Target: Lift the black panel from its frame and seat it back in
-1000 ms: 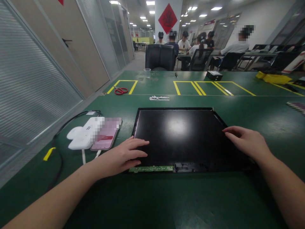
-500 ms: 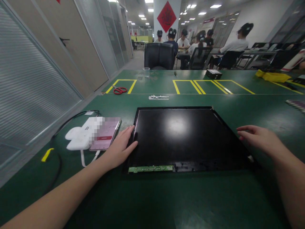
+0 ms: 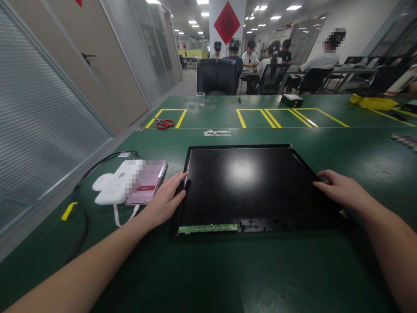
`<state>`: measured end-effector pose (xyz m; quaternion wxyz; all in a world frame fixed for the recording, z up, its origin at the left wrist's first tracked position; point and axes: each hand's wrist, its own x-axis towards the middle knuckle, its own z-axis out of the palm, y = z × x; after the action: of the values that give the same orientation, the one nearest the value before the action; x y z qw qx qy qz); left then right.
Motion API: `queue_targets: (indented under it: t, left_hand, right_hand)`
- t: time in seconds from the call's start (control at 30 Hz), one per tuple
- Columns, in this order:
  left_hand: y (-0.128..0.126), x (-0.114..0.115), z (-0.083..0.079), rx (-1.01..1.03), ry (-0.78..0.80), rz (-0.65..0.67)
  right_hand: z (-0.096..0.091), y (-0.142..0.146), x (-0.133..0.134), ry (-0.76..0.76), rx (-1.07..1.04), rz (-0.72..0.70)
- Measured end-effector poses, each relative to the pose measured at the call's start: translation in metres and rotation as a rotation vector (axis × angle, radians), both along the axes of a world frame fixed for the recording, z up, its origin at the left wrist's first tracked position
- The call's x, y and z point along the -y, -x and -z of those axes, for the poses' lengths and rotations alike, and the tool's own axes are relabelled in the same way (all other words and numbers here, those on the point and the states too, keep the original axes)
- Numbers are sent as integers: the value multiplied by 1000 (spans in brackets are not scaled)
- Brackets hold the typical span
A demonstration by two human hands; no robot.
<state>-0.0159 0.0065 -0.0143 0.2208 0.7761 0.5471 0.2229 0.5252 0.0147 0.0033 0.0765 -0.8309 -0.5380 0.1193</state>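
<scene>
A black display panel [image 3: 247, 187] lies flat on the green table, its dark screen facing up and a light glaring off it. Along the near edge of the panel runs a green circuit board strip [image 3: 208, 228]. My left hand [image 3: 167, 198] is closed on the panel's left edge, thumb and fingertips on the frame. On the opposite side, my right hand [image 3: 339, 189] grips the right edge, thumb over the top and fingers bent. How far the fingers reach under the frame is hidden.
Close to my left forearm lie a phone [image 3: 148, 182], a white charger [image 3: 114, 191] and a black cable [image 3: 85, 226]. Farther off are red-handled scissors [image 3: 165, 124], white strips [image 3: 217, 132], a clear cup [image 3: 200, 99] and a black box [image 3: 292, 101]. Several people sit beyond the table.
My right hand has moved left from beside the panel and closed on its right edge. My left hand stays at the left edge. The view has shifted slightly.
</scene>
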Motion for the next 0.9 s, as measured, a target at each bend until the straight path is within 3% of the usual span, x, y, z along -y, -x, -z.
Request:
queue_targets:
  t: [0.3,0.57,0.9]
  left_hand:
    - [-9,7,-9,479,151,-29]
    - [-21,13,-23,815,306,-204]
    - [-33,15,-29,915,419,-410]
  right_hand:
    - [6,-6,-3,-28,30,-43]
    - [5,-4,-4,-5,51,-32]
    - [4,-1,-2,22,57,-32]
